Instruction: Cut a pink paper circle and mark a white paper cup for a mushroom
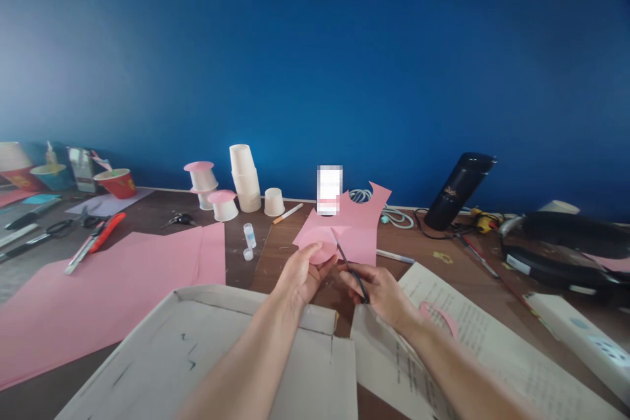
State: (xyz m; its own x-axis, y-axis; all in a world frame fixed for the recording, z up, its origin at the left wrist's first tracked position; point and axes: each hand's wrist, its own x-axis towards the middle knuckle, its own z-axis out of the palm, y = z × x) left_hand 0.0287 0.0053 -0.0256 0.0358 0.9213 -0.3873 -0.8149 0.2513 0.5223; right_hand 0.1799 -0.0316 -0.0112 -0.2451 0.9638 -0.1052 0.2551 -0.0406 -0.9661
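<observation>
Between the thumb and fingers of my left hand (306, 272) is a round pink paper disc (319, 244), held above the desk. My right hand (377, 289) grips a pair of black-handled scissors (355, 273), its fingers in the handles. The blades point up and left, at the right edge of the disc. Whether they touch the paper I cannot tell. Behind the disc lies a larger pink sheet (358, 236) with curved pieces cut out of its upper edge. A thin curved pink offcut (440, 319) rests on a printed page by my right wrist.
White paper cups (245, 177) stand stacked at the back; several wear pink discs. Nearby are a glue stick (249, 235) and a pen (288, 213). Pink sheets (142, 275) with a red cutter (105, 233) lie left. Cardboard (207, 354) is in front. A black bottle (457, 191) leans right.
</observation>
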